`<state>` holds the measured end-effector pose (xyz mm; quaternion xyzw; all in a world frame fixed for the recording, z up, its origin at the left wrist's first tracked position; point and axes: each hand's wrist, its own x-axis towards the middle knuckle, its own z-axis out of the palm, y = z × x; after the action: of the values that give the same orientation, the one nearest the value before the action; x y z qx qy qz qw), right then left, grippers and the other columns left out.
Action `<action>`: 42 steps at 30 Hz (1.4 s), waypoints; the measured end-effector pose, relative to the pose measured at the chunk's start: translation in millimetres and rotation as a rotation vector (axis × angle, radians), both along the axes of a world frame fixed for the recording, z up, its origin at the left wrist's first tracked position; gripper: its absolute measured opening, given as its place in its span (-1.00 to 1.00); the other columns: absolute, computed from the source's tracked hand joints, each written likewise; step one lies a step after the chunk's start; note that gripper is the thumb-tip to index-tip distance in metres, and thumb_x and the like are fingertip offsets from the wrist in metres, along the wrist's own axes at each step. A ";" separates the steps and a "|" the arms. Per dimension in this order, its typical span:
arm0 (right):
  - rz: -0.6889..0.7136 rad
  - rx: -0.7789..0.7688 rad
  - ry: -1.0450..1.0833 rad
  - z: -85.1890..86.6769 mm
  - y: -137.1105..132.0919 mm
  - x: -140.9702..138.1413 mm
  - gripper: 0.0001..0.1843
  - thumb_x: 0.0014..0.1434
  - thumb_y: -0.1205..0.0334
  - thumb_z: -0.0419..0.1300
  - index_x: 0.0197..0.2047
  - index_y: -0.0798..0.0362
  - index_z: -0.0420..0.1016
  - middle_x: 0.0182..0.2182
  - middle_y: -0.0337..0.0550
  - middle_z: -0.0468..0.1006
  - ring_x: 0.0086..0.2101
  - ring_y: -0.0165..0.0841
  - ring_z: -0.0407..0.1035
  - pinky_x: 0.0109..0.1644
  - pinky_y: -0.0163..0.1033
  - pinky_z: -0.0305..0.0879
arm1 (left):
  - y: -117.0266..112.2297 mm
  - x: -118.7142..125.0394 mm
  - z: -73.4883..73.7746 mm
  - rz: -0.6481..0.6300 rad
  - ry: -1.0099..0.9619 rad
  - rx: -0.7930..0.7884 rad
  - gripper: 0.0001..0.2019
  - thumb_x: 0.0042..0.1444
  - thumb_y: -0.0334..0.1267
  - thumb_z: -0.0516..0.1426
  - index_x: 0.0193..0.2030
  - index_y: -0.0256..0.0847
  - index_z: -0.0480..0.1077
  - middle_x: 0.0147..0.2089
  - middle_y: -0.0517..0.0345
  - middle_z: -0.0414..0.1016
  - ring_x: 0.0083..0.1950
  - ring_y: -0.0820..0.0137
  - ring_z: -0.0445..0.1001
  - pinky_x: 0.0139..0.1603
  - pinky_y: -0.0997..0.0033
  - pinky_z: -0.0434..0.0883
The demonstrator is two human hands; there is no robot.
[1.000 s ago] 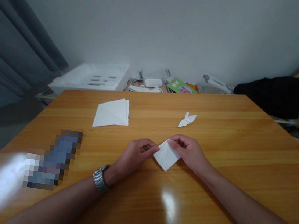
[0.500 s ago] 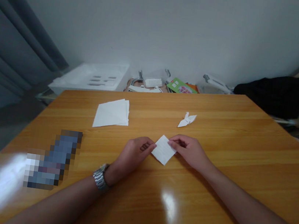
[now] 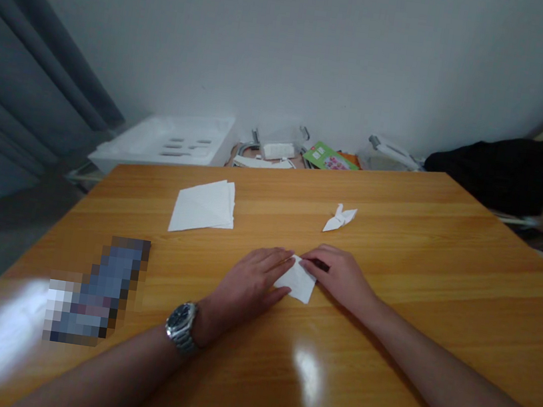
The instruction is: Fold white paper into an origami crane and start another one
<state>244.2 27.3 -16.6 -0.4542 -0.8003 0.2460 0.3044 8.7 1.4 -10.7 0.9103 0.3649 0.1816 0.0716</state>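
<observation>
A small white square of paper (image 3: 299, 284) lies on the wooden table between my hands. My left hand (image 3: 255, 277), with a metal watch (image 3: 181, 325) on its wrist, rests flat with fingers stretched over the paper's left side, covering part of it. At the upper right edge, the thumb and fingers of my right hand (image 3: 337, 272) pinch the paper. Beyond that hand stands a folded white paper crane (image 3: 340, 218). A small stack of white paper sheets (image 3: 203, 206) lies farther off to the left.
A pixelated dark object (image 3: 102, 291) lies on the left of the table (image 3: 400, 221). Behind the far edge are a white foam tray (image 3: 179, 140), a green booklet (image 3: 331, 157) and assorted clutter. Black cloth (image 3: 498, 171) is heaped at the back right.
My left hand has gone from pinching the paper's left corner to lying flat over it. The paper has turned slightly and sits lower under the fingers. My right hand has barely shifted.
</observation>
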 end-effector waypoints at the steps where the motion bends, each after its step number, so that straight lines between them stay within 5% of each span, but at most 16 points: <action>1: 0.005 0.022 -0.012 -0.7 0.4 0.0 -0.79 0.34 0.17 0.19 -0.19 0.04 0.64 -0.29 -0.10 0.61 -0.26 -0.28 0.48 -0.14 -0.18 0.35 | -0.1 0.2 -0.9 0.002 0.016 -0.006 -0.51 0.32 -0.16 0.13 0.34 -0.24 0.26 0.34 -0.08 0.35 0.33 0.16 0.32 0.38 0.06 0.26; 11: 0.119 0.243 -0.342 6.5 -7.7 -1.7 -0.59 0.39 0.11 0.10 0.22 0.05 0.47 -0.06 0.08 0.46 -0.05 -0.13 0.34 0.07 0.00 0.35 | -2.3 0.4 7.9 0.097 0.101 0.002 -0.52 0.31 -0.05 0.12 0.28 -0.24 0.33 0.22 -0.09 0.45 0.29 0.10 0.33 0.45 -0.11 0.05; 19: 0.132 0.259 -0.448 10.6 -10.7 -2.9 -0.48 0.41 0.02 0.02 0.35 0.00 0.32 0.10 0.11 0.43 0.05 -0.05 0.28 0.15 0.10 0.27 | -1.5 0.4 11.3 0.084 0.124 0.045 -0.54 0.33 -0.02 0.09 0.23 -0.28 0.36 0.01 -0.07 0.49 0.09 0.18 0.43 0.41 -0.04 0.14; 25: 0.101 0.261 -0.458 7.6 -10.7 -5.9 -0.51 0.41 0.00 0.01 0.32 -0.07 0.36 0.08 0.09 0.43 0.04 -0.05 0.28 0.14 0.09 0.25 | -4.7 1.8 12.3 0.083 0.073 0.049 -0.61 0.32 -0.07 0.11 0.16 -0.26 0.39 0.08 -0.10 0.46 0.14 0.13 0.38 0.26 0.05 0.33; 42: -0.052 0.284 -0.525 -2.9 0.9 5.9 -0.55 0.43 0.16 -0.03 0.32 -0.04 0.36 0.18 0.06 0.40 0.07 -0.03 0.25 0.14 0.08 0.26 | -7.7 -0.3 7.3 0.079 0.061 -0.004 -0.57 0.31 -0.05 0.12 0.26 -0.14 0.36 0.13 -0.03 0.46 0.19 0.16 0.39 0.42 -0.07 0.12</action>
<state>250.1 28.1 -19.5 -0.4754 -0.8663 -0.0022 0.1536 8.5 -6.2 -3.3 0.9002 0.4029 0.1557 0.0550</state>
